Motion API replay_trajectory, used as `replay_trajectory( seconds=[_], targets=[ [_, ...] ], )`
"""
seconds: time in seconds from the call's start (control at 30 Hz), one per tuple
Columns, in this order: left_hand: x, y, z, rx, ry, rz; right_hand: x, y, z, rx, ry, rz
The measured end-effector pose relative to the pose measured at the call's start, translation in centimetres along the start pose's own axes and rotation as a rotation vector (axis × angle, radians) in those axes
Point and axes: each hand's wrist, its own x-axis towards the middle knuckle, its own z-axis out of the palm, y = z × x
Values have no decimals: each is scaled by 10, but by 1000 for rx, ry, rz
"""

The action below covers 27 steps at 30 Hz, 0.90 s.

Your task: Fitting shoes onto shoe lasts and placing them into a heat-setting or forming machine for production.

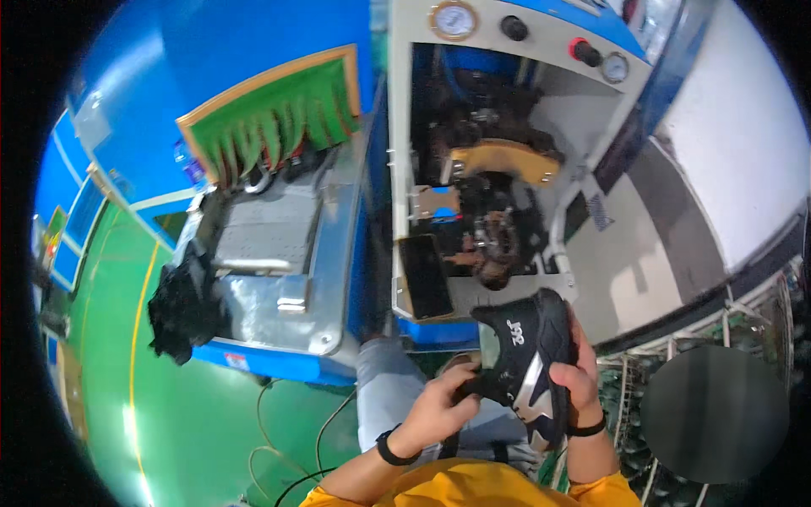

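Observation:
A black sneaker [524, 365] with a thick dark sole, white lettering and a silver stripe on its side is held up before my body. Round the sole side, with the thumb on the near face, my right hand [577, 376] grips it. Fingers of my left hand [437, 407] are closed on a black flap at the shoe's opening, seemingly the tongue or collar. Just beyond the shoe is a machine [404, 110] with an open bay and dark metal parts inside. A dark smartphone [425, 277] rests at the bay's left front edge.
Gauges [453, 19] and knobs line the machine's top. At left stands a metal-topped conveyor [325, 291] with a green strip curtain [274, 118] and a black cloth-like bundle [182, 304]. Cables [269, 422] trail on the green floor. A wire rack [629, 397] stands at right.

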Motion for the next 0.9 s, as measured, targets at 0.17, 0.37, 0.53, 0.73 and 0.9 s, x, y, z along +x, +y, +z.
replay_trajectory(
  seconds=[0.17,0.37,0.53,0.73,0.9],
  targets=[
    [28,23,32,32,206,534,57,-70,23,-283,60,-236],
    [93,53,27,-56,260,481,132,-116,47,-550,30,-114],
    [133,67,20,-467,91,195,193,-132,65,-1170,-69,2],
    [150,43,14,-860,52,46,232,-112,83,-1689,-146,51],
    [133,23,1,-757,26,151,251,-100,92,-1690,-179,54]
  ],
)
